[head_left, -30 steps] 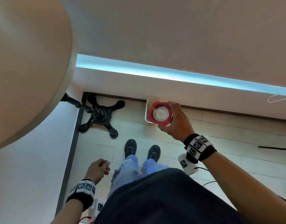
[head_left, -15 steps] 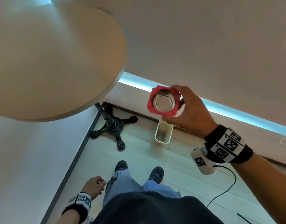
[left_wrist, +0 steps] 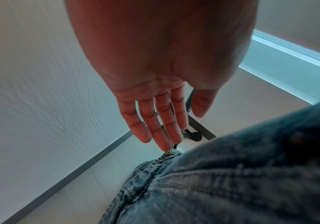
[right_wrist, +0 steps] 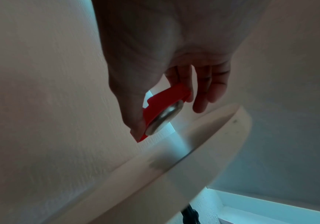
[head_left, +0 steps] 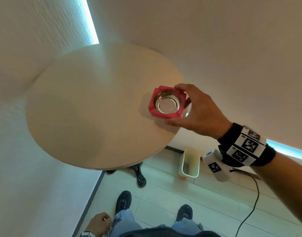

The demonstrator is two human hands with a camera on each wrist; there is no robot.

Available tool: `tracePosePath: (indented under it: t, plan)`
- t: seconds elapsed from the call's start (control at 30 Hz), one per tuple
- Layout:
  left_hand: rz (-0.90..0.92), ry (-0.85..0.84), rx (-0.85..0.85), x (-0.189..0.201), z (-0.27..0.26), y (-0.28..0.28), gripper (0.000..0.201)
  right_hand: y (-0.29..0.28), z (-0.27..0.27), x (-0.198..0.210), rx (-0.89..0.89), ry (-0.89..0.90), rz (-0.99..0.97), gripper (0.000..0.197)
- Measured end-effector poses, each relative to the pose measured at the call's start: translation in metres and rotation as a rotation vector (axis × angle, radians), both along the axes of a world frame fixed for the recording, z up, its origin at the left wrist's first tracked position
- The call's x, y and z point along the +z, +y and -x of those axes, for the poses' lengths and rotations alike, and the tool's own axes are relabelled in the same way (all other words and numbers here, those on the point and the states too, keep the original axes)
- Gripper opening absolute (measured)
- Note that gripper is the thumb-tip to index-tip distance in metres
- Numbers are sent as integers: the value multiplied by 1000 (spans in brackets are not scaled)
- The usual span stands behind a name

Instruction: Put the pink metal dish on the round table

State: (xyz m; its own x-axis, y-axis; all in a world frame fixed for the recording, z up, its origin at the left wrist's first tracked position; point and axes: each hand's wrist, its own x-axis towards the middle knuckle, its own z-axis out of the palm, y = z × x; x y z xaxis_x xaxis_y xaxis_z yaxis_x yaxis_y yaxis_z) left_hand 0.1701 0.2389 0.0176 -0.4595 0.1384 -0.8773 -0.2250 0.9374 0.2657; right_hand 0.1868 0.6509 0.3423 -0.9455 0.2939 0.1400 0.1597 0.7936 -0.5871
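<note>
Pink metal dish [head_left: 167, 104] held over the round table [head_left: 88, 106], right of centre in the head view, mouth up, shiny bowl inside a pink squared rim. Right hand [head_left: 196, 110] grips it from the right side: thumb on the near edge, fingers curled over the far edge. Right wrist view shows the dish [right_wrist: 162, 113] pinched between thumb and fingers, its silver underside clear of the tabletop [right_wrist: 203, 144] with a gap beneath; so it is above the surface, not yet resting on it. A shadow falls on the table just left of the dish, which fits that reading. Left hand [left_wrist: 161, 84] hangs at lower left beside the jeans [left_wrist: 241, 181], fingers straight and relaxed, holding nothing. Lower right of centre in the head view: a small white bin [head_left: 189, 162] on the floor, past the table's dark iron base [head_left: 138, 175]. Judgement on progress: carrying is all but done, dish already over the table's right portion. What is left: lower it flat onto the top, let go, draw the hand away
</note>
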Motion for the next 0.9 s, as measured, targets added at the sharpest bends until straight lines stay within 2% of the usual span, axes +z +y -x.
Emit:
tracePosePath:
  t: [0.2, 0.33, 0.47, 0.7, 0.83, 0.9]
  plan:
    - [-62, -71, -13, -1, 103, -39, 17, -68, 85, 11, -66, -98, -62, 105]
    - [-48, -100, -20, -4, 138, -56, 18, -93, 128, 21, -65, -206, -116, 95]
    - [-56, -110, -1, -16, 151, -72, 19, -102, 161, 16, -73, -338, -136, 91]
    - [-56, -140, -52, -22, 148, -80, 19, -111, 177, 20, -114, -456, -129, 100]
    - [-57, -158, -76, -21, 156, -75, 19, -115, 174, 21, -142, -513, -144, 117]
    - [-65, -175, -51, -17, 164, -73, 19, -117, 161, 26, -170, -478, -126, 123]
